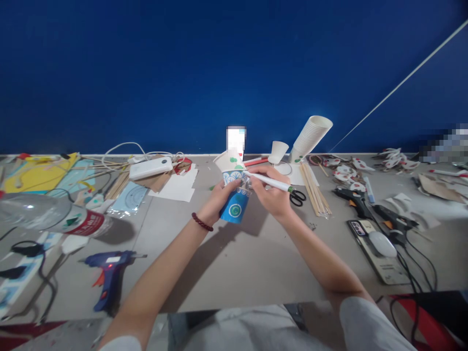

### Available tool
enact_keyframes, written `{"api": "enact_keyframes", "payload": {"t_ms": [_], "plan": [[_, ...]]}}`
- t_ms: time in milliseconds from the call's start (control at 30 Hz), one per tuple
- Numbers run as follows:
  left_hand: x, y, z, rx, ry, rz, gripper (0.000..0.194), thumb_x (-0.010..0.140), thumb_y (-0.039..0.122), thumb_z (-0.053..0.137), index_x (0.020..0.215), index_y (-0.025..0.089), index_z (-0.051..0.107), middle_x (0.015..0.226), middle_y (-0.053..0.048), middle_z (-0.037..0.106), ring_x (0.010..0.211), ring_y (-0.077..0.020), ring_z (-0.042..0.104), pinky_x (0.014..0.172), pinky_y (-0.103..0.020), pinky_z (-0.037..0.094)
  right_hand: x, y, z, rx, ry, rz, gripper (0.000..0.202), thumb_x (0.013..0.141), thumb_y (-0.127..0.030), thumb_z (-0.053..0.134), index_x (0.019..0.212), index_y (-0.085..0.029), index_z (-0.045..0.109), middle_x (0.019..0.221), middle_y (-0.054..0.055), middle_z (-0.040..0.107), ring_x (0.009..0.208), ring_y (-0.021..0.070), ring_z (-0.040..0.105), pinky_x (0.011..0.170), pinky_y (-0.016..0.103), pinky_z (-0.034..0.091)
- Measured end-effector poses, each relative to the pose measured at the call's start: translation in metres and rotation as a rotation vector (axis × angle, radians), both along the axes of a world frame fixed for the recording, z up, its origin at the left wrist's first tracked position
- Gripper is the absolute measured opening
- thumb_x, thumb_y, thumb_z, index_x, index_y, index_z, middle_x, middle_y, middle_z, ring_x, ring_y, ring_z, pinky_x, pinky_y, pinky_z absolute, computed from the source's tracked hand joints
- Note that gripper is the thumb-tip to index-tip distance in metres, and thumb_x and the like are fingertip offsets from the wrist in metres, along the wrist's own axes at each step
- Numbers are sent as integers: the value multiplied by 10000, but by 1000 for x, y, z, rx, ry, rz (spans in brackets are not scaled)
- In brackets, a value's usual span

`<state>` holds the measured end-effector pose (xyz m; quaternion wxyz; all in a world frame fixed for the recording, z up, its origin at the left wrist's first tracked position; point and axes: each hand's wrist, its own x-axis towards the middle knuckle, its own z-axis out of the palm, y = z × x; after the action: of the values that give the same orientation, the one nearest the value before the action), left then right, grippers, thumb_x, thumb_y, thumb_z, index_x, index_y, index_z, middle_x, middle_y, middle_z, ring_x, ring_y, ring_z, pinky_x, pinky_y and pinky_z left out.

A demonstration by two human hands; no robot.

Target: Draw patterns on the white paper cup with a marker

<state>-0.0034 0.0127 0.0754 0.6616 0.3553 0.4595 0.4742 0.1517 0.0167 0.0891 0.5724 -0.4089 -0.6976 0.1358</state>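
Near the front edge of the desk (263, 273), a blue glue gun (110, 275) lay to the left and a phone (389, 270) to the right. Farther in, above the desk's middle, the person's left grip (216, 201) was wrapped around a blue and white paper cup (237, 202). The right grip (272, 194) pinched a white pen (269, 181), pointing at the cup. Black scissors (298, 198) lay beside it. By the back edge, a tall cup stack (310, 140) leaned.

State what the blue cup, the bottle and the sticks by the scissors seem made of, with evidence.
Blue cup: probably paper, fairly matt, as its coloured side shows no strong shine; a coating is possible.
Bottle: likely clear, glossy plastic, being see-through with bright highlights.
Sticks: seemingly plain wood or bamboo, pale tan; the look leaves either open.
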Motion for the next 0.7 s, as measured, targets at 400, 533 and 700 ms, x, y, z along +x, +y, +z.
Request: {"api": "enact_keyframes", "payload": {"t_ms": [400, 533, 700], "plan": [[0, 2, -4, -38, -125, -49, 447, 727, 455, 782, 1037, 148, 687, 953, -92, 752, 800, -211, 685, 741, -319, 525, 2, 4, -5, -103, 185, 63, 115, 889, -312, 635, 938, -222, 689, 945, 50, 739, 854, 196, 715, 653, 327, 618], [0, 4, -6, -36, -172, -33, 431, 715, 429, 797, 1031, 154, 695, 968, -97, 760, 803, -214, 692, 764, -333, 542, 3, 6, -8, -113, 216, 80, 108, 896, -297, 633, 960, -227, 684, 973, 49, 732, 892, 197, 713, 695, 345, 626], [0, 7, -7, -41, -207, -15, 407, 724, 413, 785, 1033, 159, 703, 1014, -103, 764, 899, -245, 707, 802, -345, 552, 4, 9, -12, -119, 236, 79, 108, 909, -301, 617, 974, -234, 672, 990, 46, 722, 904, 192, 708, 713, 352, 628]]}}
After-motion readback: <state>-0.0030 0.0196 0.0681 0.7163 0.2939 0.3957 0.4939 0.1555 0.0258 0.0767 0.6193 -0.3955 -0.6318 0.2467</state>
